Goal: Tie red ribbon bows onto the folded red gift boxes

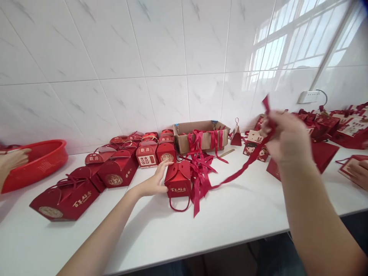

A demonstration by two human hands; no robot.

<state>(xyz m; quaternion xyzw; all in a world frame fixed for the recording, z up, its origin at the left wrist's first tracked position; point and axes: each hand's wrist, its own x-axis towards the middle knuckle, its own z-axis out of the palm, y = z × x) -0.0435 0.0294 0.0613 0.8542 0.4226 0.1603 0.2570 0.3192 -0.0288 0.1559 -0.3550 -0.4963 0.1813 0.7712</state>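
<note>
A small red gift box [178, 179] with gold lettering stands upright on the white table [224, 226], its cord handle hanging down in front. Against the left side of this box rests my left hand [156, 179], thumb and fingers around its edge. Raised on the right, my right hand [280, 132] is closed on a dark red ribbon [247, 163], whose far end trails down to the table. A pile of red ribbons [201, 174] lies beside the box and spills from a cardboard box [201, 140] by the wall.
Several red gift boxes [115, 168] stand to the left. A red basin [37, 165] with another person's hand is at the far left. More boxes [322, 153] and another person's hand [360, 172] are on the right. The tiled wall [166, 57] closes the back.
</note>
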